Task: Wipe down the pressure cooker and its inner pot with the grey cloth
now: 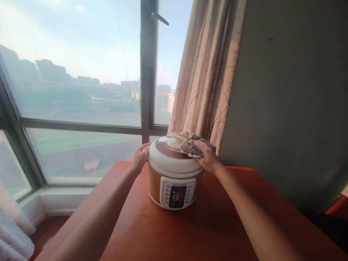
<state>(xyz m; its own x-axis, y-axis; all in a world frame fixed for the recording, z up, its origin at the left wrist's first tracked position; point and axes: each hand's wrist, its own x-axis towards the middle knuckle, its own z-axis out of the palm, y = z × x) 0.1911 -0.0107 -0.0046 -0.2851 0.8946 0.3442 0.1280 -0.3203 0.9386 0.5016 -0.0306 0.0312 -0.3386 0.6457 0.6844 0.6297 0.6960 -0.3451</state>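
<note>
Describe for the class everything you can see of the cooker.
The cooker is rounded, with a golden body, a cream lid with a glossy brown top, and a pale knob. The front control panel has a dark display; small lettering is unreadable. Lid on, it stands upright on the reddish table. The left hand touches its side; the right hand holds a grey cloth against the lid.
</note>
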